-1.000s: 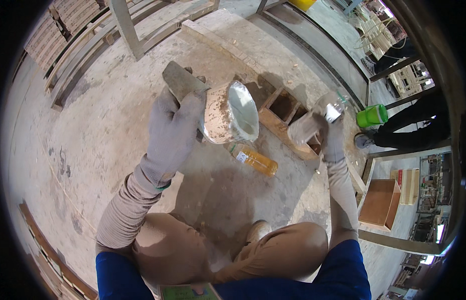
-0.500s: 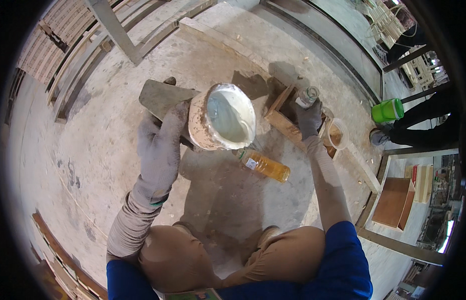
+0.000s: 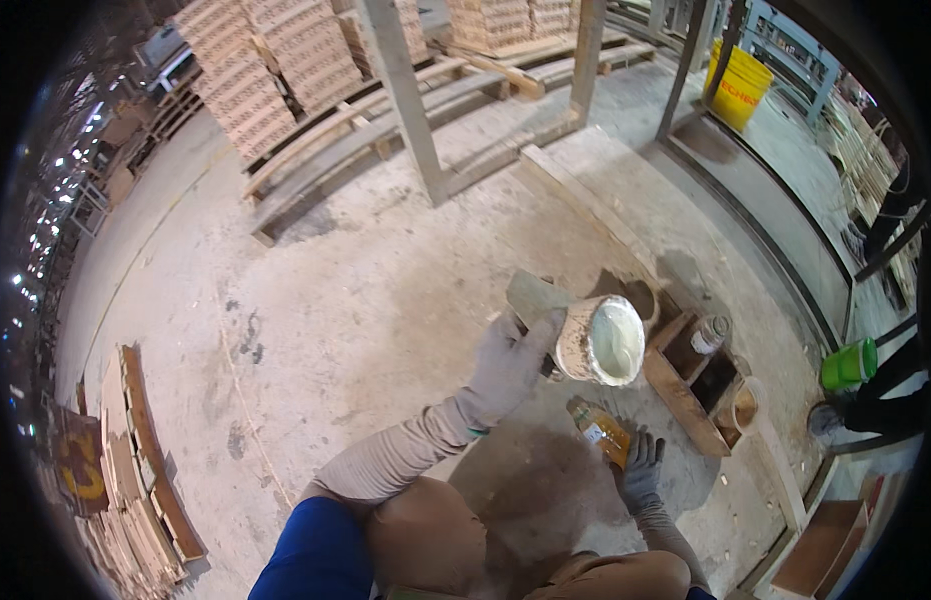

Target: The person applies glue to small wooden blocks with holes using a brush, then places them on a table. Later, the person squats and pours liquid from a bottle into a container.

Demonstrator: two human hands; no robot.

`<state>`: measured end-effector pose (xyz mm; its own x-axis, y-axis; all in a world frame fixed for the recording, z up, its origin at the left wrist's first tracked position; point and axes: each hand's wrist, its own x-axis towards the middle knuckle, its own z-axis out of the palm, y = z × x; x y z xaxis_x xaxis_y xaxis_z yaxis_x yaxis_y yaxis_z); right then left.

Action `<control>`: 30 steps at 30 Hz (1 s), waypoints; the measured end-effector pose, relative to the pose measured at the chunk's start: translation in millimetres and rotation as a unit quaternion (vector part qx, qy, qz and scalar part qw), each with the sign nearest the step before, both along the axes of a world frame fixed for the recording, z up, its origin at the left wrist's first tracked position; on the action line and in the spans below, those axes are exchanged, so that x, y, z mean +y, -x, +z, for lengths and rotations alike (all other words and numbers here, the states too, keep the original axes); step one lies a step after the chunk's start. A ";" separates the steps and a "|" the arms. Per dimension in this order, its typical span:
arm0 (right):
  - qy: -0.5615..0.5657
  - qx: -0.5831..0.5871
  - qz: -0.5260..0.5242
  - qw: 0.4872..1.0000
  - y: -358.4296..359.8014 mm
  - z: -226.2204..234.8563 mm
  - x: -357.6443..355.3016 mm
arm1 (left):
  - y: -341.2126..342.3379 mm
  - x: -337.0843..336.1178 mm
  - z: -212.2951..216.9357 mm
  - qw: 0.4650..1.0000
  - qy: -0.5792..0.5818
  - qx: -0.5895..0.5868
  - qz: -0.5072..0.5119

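Observation:
My left hand (image 3: pixel 508 368), in a grey glove, is closed around a tub (image 3: pixel 577 340) that is tilted and holds white paste. A flat grey plate, perhaps a scraper blade (image 3: pixel 535 298), sticks out beyond the same hand beside the tub. On the floor below the tub lies a clear bottle (image 3: pixel 607 432) of amber liquid. My gloved right hand (image 3: pixel 641 474) is at the bottle's lower end, fingers stretched out; whether it touches the bottle I cannot tell. A glass jar (image 3: pixel 707 336) stands in the wooden box (image 3: pixel 685 408) to the right.
A small plastic cup (image 3: pixel 740 405) sits at the box's near end. Pallets with stacked boards (image 3: pixel 305 55) stand at the back behind a post (image 3: pixel 400 95). Right, a green bucket (image 3: pixel 848 365) is next to another person's leg (image 3: pixel 885 410). Wooden strips (image 3: pixel 135 470) lie at left.
My right hand has let go of the glass jar in the wooden box and moved to the bottle. The left hand still holds the tub. The view has swung left and up.

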<state>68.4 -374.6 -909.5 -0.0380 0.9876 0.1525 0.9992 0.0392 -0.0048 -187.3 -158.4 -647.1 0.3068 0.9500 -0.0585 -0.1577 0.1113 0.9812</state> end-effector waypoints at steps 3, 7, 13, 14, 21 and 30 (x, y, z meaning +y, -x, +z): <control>0.039 -0.101 0.017 0.994 8.6 -18.7 19.3 | 5.1 -2.6 1.9 1.000 -0.007 -0.020 0.001; 0.242 0.144 -0.082 0.956 9.5 14.8 52.8 | 12.5 -8.0 7.2 0.998 -0.061 -0.011 0.015; 0.070 0.140 -0.120 0.980 -27.7 129.8 53.2 | 31.5 -26.5 34.1 0.998 -0.058 0.000 0.022; 0.039 0.155 -0.132 0.978 -34.1 167.0 53.1 | 32.9 -28.1 35.8 0.998 -0.059 0.000 0.015; -0.296 -0.182 -0.039 0.937 -34.3 379.2 41.4 | 20.4 -37.4 39.2 0.998 0.005 -0.056 -0.013; -0.421 -0.307 0.088 0.849 14.7 459.9 56.7 | 23.2 -38.3 40.6 0.966 0.071 -0.235 -0.077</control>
<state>53.7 -317.8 -449.6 -0.5012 0.5092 0.6996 0.7812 -0.0815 0.6189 -210.5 -196.7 -606.5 0.4675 0.8840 -0.0050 -0.5536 0.2972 0.7779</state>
